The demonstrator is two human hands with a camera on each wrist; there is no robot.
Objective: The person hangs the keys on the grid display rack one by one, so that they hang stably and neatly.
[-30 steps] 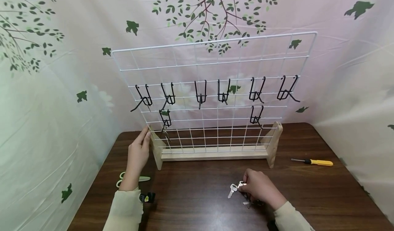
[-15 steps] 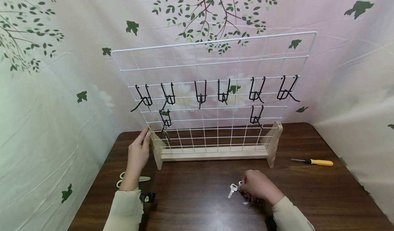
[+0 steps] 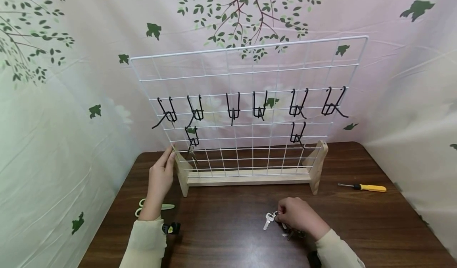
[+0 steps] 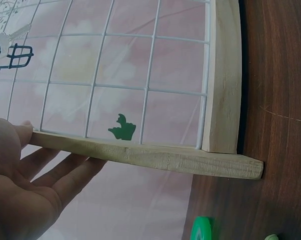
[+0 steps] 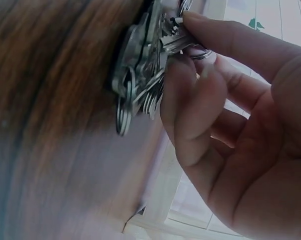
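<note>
My left hand holds the left wooden upright of a white wire grid stand, thumb on one side and fingers on the other. Low over the tabletop, my right hand pinches a bunch of keys between thumb and fingers. In the right wrist view, several silver keys and split rings cluster at the fingertips, partly behind them. Black wire hooks hang in two rows on the grid. Keys dangle from the lower left hook.
Green-handled scissors lie beside my left forearm. A yellow screwdriver rests on the brown table at the right. In the left wrist view a round green object stands near the upright's foot. A leaf-patterned cloth encloses the table.
My right hand has shifted slightly left at the keys, its fingertips moving among them. The left hand keeps its place on the stand.
</note>
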